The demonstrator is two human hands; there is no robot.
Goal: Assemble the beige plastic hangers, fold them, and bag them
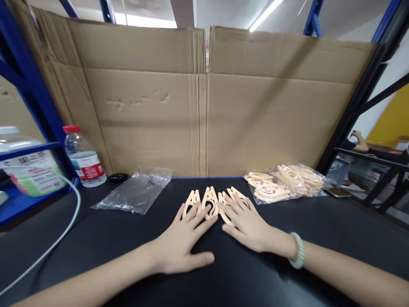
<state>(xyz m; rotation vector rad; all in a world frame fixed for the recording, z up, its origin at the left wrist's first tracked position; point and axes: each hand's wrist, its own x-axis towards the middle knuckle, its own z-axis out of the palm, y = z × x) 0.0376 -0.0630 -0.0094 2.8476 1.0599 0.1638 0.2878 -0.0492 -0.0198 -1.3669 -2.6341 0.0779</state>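
Observation:
Several cream-coloured plastic pieces, shaped like folded hangers, lie side by side on the black table [137,238]. My left hand [183,243] rests palm down with fingers spread, its fingertips on the left piece [192,198] and the middle piece [210,197]. On the right pieces [238,194] lie the spread fingers of my right hand [247,224], which partly cover them. A pale beaded bracelet circles my right wrist. Neither hand is wrapped round anything.
Clear bags [287,183] with more cream pieces lie at the back right, beside a phone [338,192]. An empty clear bag [136,192], a bottle [84,160] and a white cable [68,226] are at left. Cardboard [147,102] stands behind. A person's arm [360,143] shows far right.

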